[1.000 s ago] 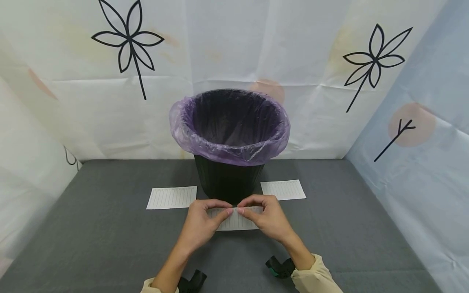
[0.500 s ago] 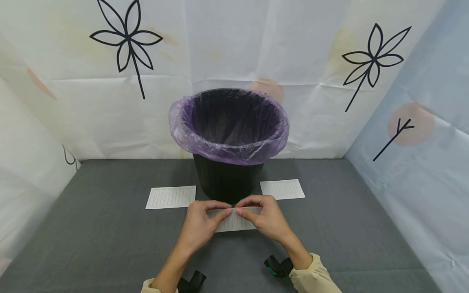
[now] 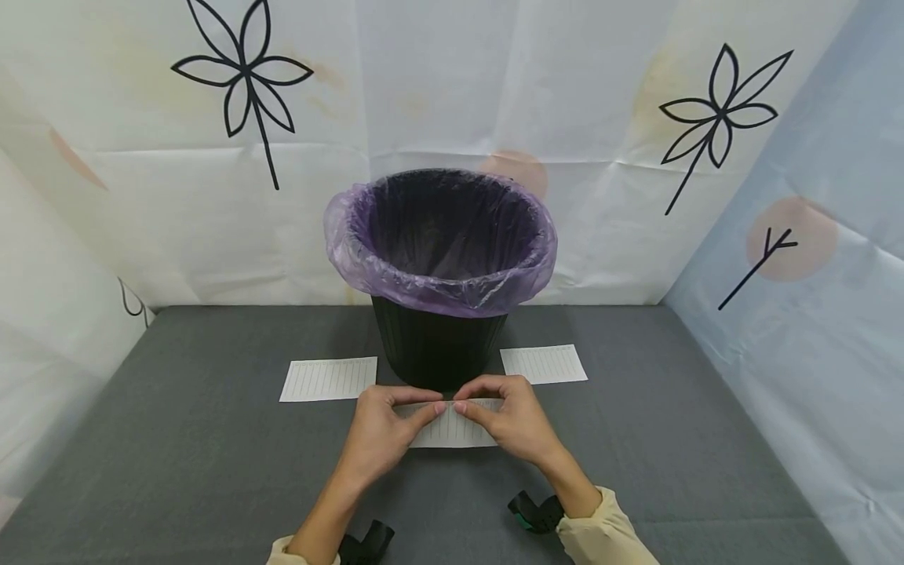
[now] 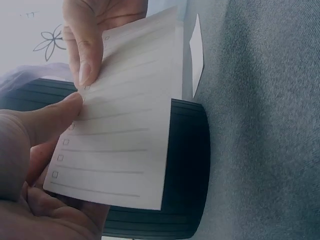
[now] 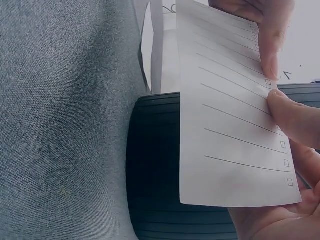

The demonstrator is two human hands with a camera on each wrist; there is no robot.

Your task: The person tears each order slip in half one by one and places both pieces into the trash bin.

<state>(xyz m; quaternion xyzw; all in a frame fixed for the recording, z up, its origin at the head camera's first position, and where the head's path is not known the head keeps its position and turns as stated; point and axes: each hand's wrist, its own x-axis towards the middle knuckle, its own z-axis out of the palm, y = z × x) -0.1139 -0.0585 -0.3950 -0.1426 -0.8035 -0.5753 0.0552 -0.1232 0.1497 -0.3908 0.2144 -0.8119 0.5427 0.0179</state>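
A sheet of lined checklist paper (image 3: 453,430), with small square boxes along one edge, is held up in front of the bin. My left hand (image 3: 384,428) pinches its upper edge between thumb and fingers. Right beside it, my right hand (image 3: 514,417) pinches the same edge, the two thumb tips close together. In the left wrist view the sheet (image 4: 115,130) looks whole and gently bowed, its lower edge raised off the table. Fingers behind the paper are partly hidden in both wrist views.
Behind the hands stands a black bin (image 3: 438,345) lined with a purple bag (image 3: 452,290). One lined sheet (image 3: 329,380) lies left of it on the grey table (image 3: 212,471), another sheet (image 3: 544,364) right of it. A patterned cloth backdrop (image 3: 438,78) rises behind.
Almost nothing moves; both hands keep their pinch on the paper's upper edge. The left hand shifts very slightly left, and the whole view drifts a little.
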